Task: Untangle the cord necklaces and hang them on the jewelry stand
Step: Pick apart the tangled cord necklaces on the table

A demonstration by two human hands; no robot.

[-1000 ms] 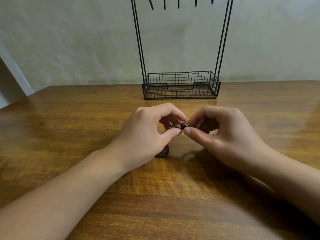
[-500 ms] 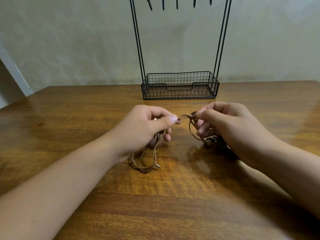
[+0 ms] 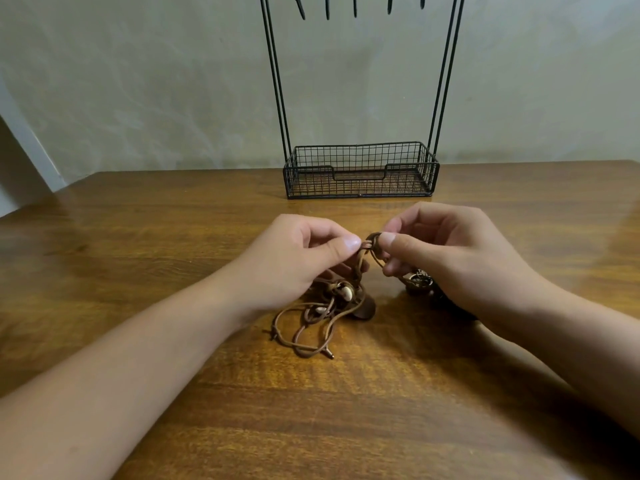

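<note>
Head view, only one available.

Left hand (image 3: 294, 261), centre frame: thumb and forefinger pinching a brown cord where it meets the knot. Other fingers curled under; can't tell if they hold anything else.

Right hand (image 3: 450, 258), just right of centre: thumb and forefinger pinching a looped or ring-like bit of cord, tips almost touching the left hand's. Lower fingers curl around more cord, and a small metallic pendant (image 3: 419, 279) hangs below the palm. Can't tell whether that pendant rests on the table.

Cord necklaces (image 3: 329, 306): still one tangle. Top of it is lifted between the two pinches; the rest trails down onto the wooden table (image 3: 138, 258), lower centre, as overlapping loops with pale beads, a dark round disc pendant and loose cord ends. How many necklaces there are I can't count.

Jewelry stand (image 3: 360, 171): top centre, at the far table edge, well apart from the hands. Wire basket base looks bare. Two pairs of uprights run out of frame. Hook tips at the top edge carry nothing that shows.

Progress, my read: early. Nothing hung, nothing separated. Current step is working the knot loose at the pinch point. Left: free each cord from the others, then hang every one on the hooks.
</note>
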